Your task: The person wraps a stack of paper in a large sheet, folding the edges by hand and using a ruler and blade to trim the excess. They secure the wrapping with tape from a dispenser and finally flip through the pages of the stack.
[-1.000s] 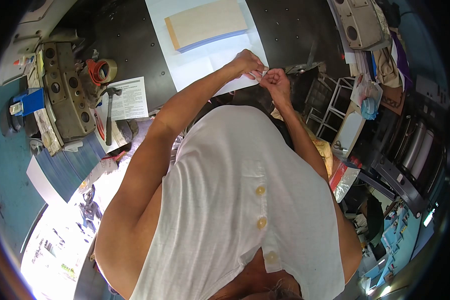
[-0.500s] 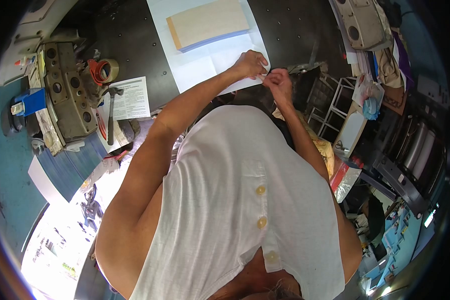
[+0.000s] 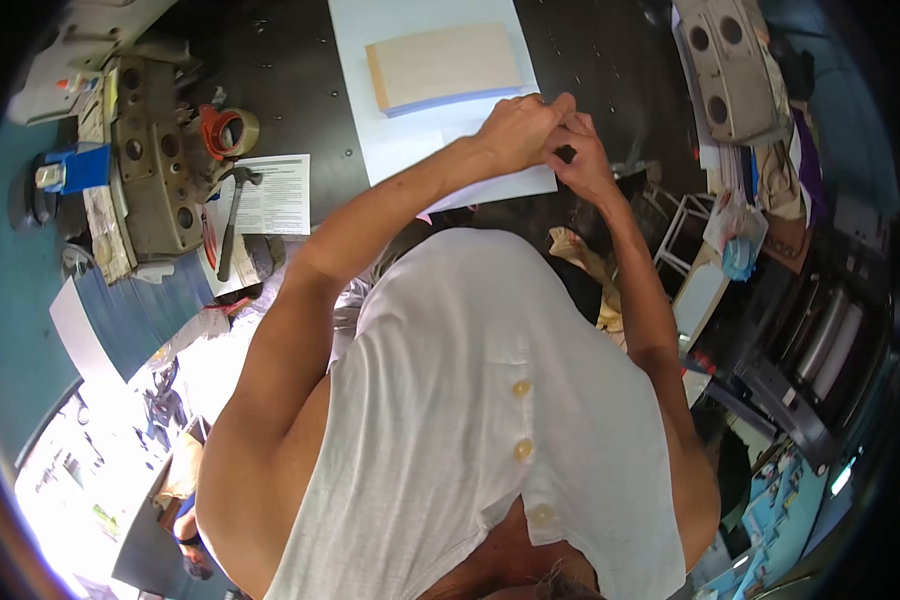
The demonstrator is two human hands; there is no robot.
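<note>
My left hand [image 3: 521,133] and my right hand [image 3: 582,160] meet over the right edge of a large white paper sheet [image 3: 398,150]. The fingers of both hands are bent and pinched together. Anything between them is too small or too covered to make out. Just beyond my left hand, a thick pad with a tan cover [image 3: 448,65] and bluish page edges lies on the sheet. An orange-tan strip runs along the pad's left end.
On the left of the dark table [image 3: 295,60] are a tape dispenser [image 3: 228,133], a hammer [image 3: 233,215] on a printed page [image 3: 280,190], and a metal block with holes [image 3: 155,160]. A similar block [image 3: 732,70] stands right. A white rack [image 3: 682,232] is right of my arm.
Both hands have moved up and right, closer to the pad, and are pressed closer together. The whole view has shifted slightly, with the table's items appearing further right.
</note>
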